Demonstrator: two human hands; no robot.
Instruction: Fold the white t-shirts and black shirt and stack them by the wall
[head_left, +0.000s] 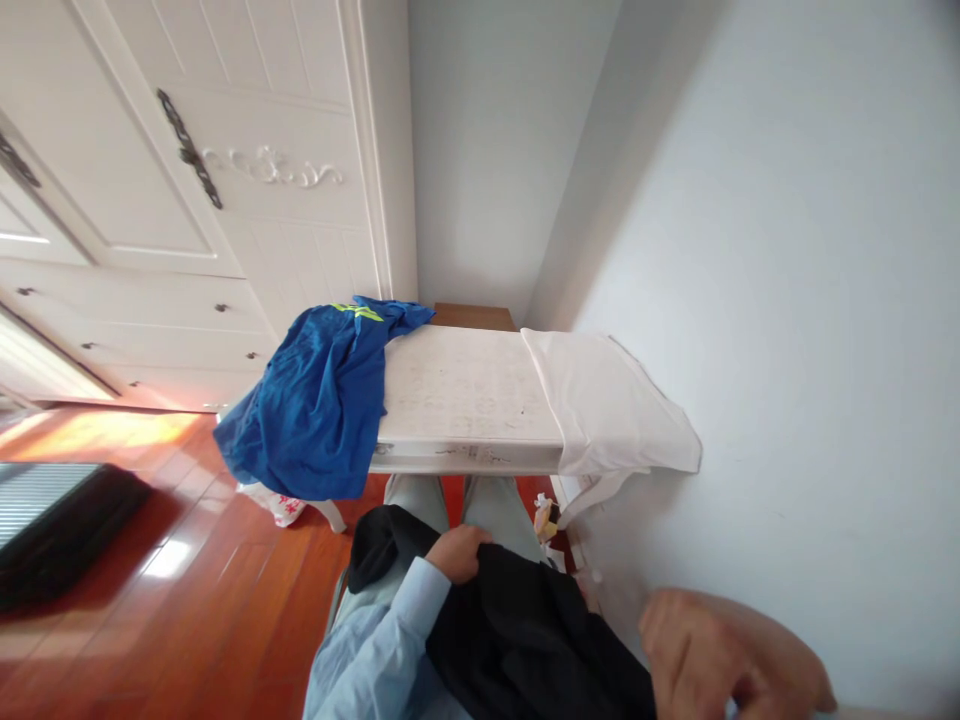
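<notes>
A black cloth (525, 620) lies bunched across my lap and over my legs. My left hand (459, 553) is closed on its upper edge, with the fingertips pressed into the fabric. Raised at the lower right, close to the wall, my right hand (697, 655) has curled fingers and is slightly blurred. It appears just beyond the right end of the black cloth. Whatever its fingers may pinch is too small or hidden to make out.
Before my knees stands a narrow white table (465, 385). A blue garment (315, 395) hangs over its left end, a white cloth (615, 400) over its right. The wall (787, 300) is at the right; a white wardrobe (300, 120) rises behind left. A black-edged object (82, 540) lies on the floor.
</notes>
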